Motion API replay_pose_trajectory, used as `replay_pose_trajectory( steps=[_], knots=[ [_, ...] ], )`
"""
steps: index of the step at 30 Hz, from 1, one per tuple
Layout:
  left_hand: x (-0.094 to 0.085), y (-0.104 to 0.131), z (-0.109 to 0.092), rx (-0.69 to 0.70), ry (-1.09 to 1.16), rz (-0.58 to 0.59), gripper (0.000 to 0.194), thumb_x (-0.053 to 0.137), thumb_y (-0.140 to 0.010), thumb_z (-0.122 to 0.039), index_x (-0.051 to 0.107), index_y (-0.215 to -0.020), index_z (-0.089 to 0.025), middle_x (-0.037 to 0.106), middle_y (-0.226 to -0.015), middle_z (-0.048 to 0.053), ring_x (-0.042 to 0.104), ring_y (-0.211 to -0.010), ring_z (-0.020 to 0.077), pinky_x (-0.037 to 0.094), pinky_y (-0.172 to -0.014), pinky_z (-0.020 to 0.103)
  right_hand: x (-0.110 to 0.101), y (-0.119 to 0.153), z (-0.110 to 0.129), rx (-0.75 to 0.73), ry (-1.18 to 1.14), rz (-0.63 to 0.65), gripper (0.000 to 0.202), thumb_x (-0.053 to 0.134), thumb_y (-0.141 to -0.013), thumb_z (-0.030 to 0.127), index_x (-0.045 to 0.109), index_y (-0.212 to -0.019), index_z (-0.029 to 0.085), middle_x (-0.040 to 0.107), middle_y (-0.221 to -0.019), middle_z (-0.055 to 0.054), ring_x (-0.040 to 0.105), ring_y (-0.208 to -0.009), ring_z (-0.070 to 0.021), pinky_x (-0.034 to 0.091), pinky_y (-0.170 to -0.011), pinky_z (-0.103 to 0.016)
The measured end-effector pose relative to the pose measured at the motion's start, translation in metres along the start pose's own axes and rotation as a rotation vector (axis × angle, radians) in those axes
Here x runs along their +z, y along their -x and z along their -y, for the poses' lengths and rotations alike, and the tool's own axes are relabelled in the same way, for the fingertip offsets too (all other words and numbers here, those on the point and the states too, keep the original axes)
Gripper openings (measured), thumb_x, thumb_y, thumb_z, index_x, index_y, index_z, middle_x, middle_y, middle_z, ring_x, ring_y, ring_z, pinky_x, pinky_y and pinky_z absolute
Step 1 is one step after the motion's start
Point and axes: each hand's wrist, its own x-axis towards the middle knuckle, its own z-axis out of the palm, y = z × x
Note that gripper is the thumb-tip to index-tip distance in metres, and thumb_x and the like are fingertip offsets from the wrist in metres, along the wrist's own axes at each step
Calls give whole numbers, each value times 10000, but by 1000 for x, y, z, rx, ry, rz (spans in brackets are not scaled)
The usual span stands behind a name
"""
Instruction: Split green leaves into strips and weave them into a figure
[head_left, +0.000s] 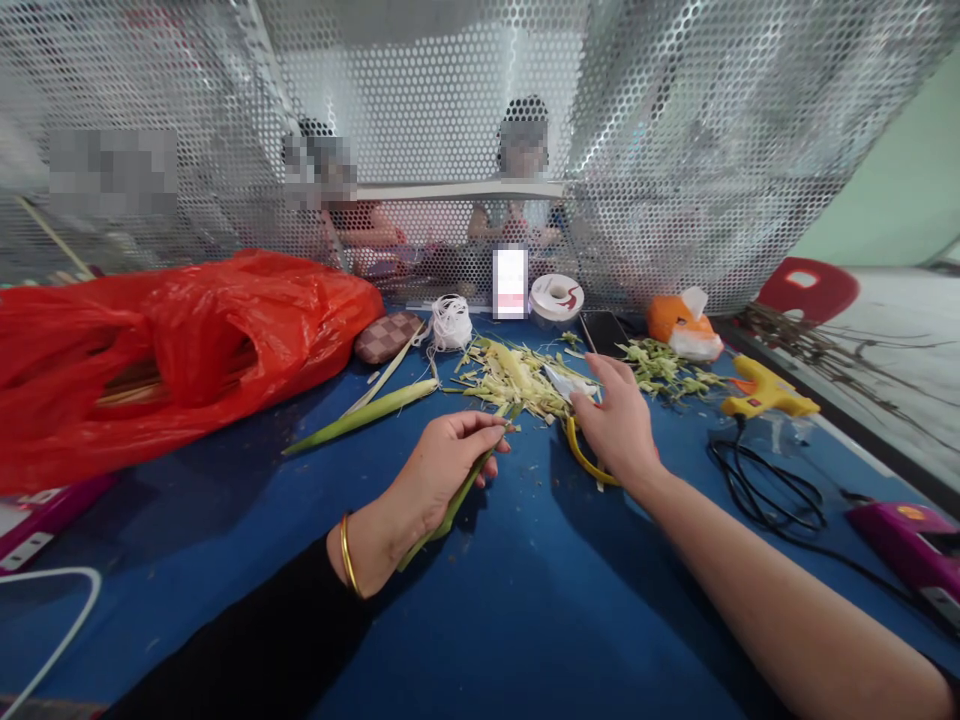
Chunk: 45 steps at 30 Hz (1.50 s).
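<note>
My left hand (461,455) is closed in a pinch on a narrow green leaf strip (457,505), which runs down under the palm toward the wrist. On the right, my right hand (619,420) is over a pair of yellow-handled scissors (586,462), thumb and fingers on either side of the metal part; the palm hides much of them. Beyond both hands lies a heap of pale green leaf scraps (514,375). A longer green leaf (367,415) rests on the table to the left of the heap.
A red plastic bag (187,350) fills the left of the blue table (495,620). At the back are white string (451,322), a ribbon spool (556,297) and a dark phone (602,332). A yellow glue gun (769,388) with a black cord and a purple power strip (907,540) are at right.
</note>
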Motion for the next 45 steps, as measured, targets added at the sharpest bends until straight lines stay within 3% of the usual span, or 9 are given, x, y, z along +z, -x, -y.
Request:
replay_pose_trajectory(
  steps=[3, 6, 9, 25, 28, 33, 37, 41, 45],
  knots=[
    [0, 1, 0, 22, -12, 11, 115, 654, -796, -218, 674, -874, -136, 656, -726, 14, 509, -457, 49, 382, -432, 175, 0, 7, 12, 20, -182, 164, 220, 623, -786, 340, 730, -900, 185, 726, -954, -80, 640, -907, -248, 453, -854, -385],
    [2, 3, -1, 39, -19, 29, 126, 667, -780, -235, 670, -868, -144, 651, -710, 4, 507, -457, 52, 385, -438, 179, 3, 19, 28, 195, -430, 355, 211, 702, -726, 398, 727, -793, 199, 715, -767, -20, 621, -735, -192, 462, -750, -341],
    [3, 3, -1, 52, -30, 52, 135, 678, -768, -244, 660, -858, -145, 645, -702, -5, 507, -458, 53, 382, -448, 181, 5, 28, 38, 342, -588, 434, 185, 747, -669, 367, 709, -712, 191, 684, -688, 3, 591, -671, -160, 449, -701, -315],
    [3, 2, 0, 169, -76, -24, 178, 687, -754, -318, 634, -740, -150, 591, -611, -36, 469, -434, 52, 359, -449, 188, 11, 40, 48, 554, -821, 420, 144, 771, -627, 289, 745, -726, 188, 692, -676, -2, 597, -671, -141, 467, -736, -305],
    [3, 3, 0, 143, -82, -15, 200, 710, -736, -337, 648, -750, -148, 603, -615, -32, 478, -432, 54, 351, -445, 187, 9, 40, 50, 532, -824, 408, 203, 790, -608, 313, 742, -767, 197, 701, -731, -4, 599, -693, -155, 467, -730, -314],
    [5, 6, -1, 115, -119, 52, 177, 694, -750, -320, 682, -748, -144, 638, -640, -9, 509, -441, 64, 383, -460, 197, 9, 41, 48, 428, -725, 443, 164, 748, -669, 322, 672, -634, 181, 604, -598, 22, 525, -617, -135, 416, -653, -287],
    [2, 7, -4, 7, -64, 122, 254, 660, -791, -399, 678, -762, -147, 696, -704, 35, 587, -493, 93, 410, -478, 198, 7, 34, 41, 372, -707, 363, 227, 729, -693, 350, 610, -587, 189, 551, -571, 32, 480, -593, -130, 392, -641, -281],
    [1, 8, -5, -72, -14, 144, 247, 778, -676, -348, 678, -780, -148, 700, -691, 27, 616, -529, 111, 462, -552, 219, 5, 25, 36, 377, -722, 275, 257, 752, -674, 395, 616, -593, 192, 540, -560, 34, 475, -589, -132, 400, -641, -276],
    [1, 11, -6, 16, -11, 99, 244, 803, -630, -291, 687, -789, -146, 658, -624, -9, 587, -539, 112, 443, -546, 215, 5, 25, 38, 403, -757, 325, 323, 747, -681, 490, 688, -739, 178, 638, -688, -6, 564, -639, -153, 449, -682, -297]
  ],
)
